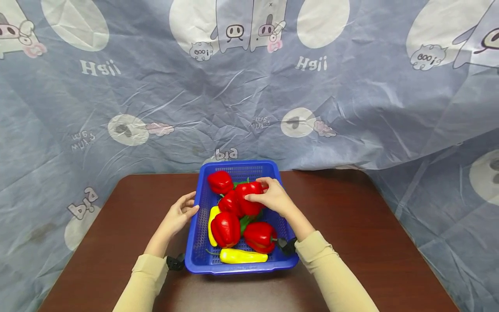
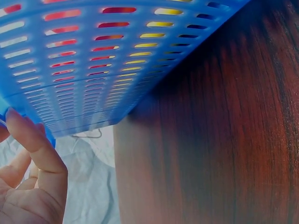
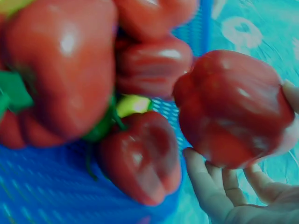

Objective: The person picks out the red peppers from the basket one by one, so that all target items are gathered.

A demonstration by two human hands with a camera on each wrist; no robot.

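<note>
A brown table supports a blue basket beneath the grip of a person's right hand, whose thumb and fingers hold a glossy red bell pepper over it; a loosened fingertip hold could let the smooth pepper slip. Left of that grip, the left hand bends its fingers at the rim, whether pinching cannot be told. Four more red peppers lie left of and nearer than the grip, alongside two slim yellow peppers.

Right hand: red peppers crowd left and nearside; passable above. Left hand: basket wall blocks right; room leftward.
</note>
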